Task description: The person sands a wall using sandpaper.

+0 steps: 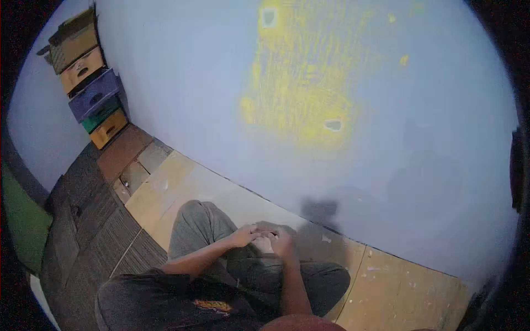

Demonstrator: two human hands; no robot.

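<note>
My left hand and my right hand are close together above my crossed legs. The fingers of both hands are bent inward and look closed. A small pale patch shows between them, too blurred to name. Whatever the fingers pinch, if anything, is too small to make out.
A pale wall with a worn yellow painted patch rises in front. Light wooden boards lie along its base. Stacked coloured boxes stand in the far left corner. Dark ribbed matting covers the floor at left.
</note>
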